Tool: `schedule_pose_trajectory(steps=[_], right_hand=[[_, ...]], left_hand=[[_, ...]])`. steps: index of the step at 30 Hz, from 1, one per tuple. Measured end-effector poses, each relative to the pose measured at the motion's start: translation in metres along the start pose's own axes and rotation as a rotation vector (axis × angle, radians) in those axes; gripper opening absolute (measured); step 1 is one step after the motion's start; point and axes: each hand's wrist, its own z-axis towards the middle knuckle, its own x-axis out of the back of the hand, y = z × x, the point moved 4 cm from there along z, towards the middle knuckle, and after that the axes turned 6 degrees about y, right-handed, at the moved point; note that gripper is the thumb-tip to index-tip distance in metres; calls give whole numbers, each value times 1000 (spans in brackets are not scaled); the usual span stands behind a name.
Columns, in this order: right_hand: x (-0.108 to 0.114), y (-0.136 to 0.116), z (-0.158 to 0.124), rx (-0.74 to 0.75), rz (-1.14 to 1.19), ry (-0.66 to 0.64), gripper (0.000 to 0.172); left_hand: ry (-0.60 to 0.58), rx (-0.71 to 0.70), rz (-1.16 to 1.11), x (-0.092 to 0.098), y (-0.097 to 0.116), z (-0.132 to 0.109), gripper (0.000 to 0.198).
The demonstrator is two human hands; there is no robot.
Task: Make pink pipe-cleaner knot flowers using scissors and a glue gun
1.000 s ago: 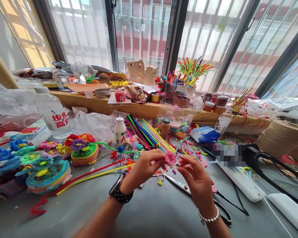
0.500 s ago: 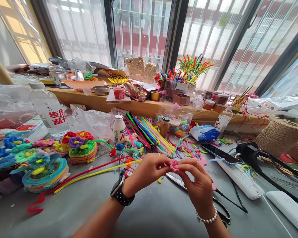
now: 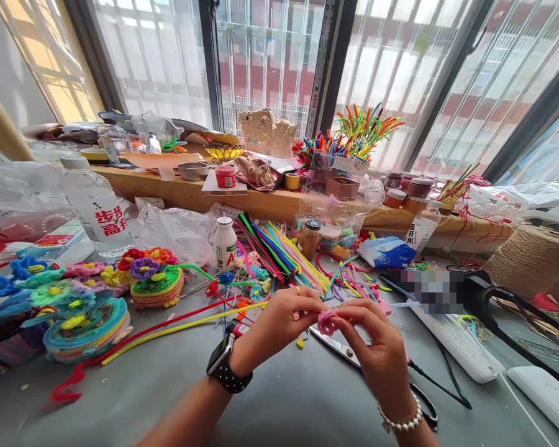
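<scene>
Grey table (image 3: pixel 279 397) | both hands pinch pink flower (image 3: pixel 327 321), now lower | left hand (image 3: pixel 279 323) | right hand (image 3: pixel 377 347)

Both forearms rise from the bottom edge toward the middle of the frame, converging. The left hand (image 3: pixel 279 320) is curled, fingertips pinched together and pointing right — its wrist bent. The right hand (image 3: pixel 377 347) sits lower right of centre, back to the camera, fingers bent inward, thumb and forefinger meeting the left's.
</scene>
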Motion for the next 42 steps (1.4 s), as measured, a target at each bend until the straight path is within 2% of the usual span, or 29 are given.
schedule_pose_trajectory(steps=[7, 11, 15, 20, 25, 29, 31, 33, 39, 42], right_hand=[[5, -4, -1, 83, -198, 180, 6], [2, -4, -2, 98, -180, 152, 8], [-2, -4, -4, 94, -174, 122, 9], [-4, -5, -4, 58, -145, 161, 7], [-3, 3, -6, -33, -68, 179, 8], [-3, 5, -6, -38, -71, 179, 9], [-4, 4, -5, -15, -97, 166, 8], [-4, 2, -5, 27, -161, 161, 8], [-8, -7, -5, 323, -437, 121, 20], [-8, -7, -7, 380, -491, 122, 19]], left_hand=[[41, 13, -57, 3, 12, 0, 25], [41, 76, -60, 1, 12, -1, 20], [65, 44, -23, -1, 9, -2, 17], [115, 46, -13, 0, 8, -3, 16], [136, 177, -122, -2, 6, -3, 21], [110, 293, -172, -10, 1, -5, 29], [100, 305, -256, -14, 0, -6, 25], [132, 291, -247, -14, -1, -7, 22], [201, 126, 118, -9, 6, -6, 18], [204, 101, 154, -11, 6, -6, 19]])
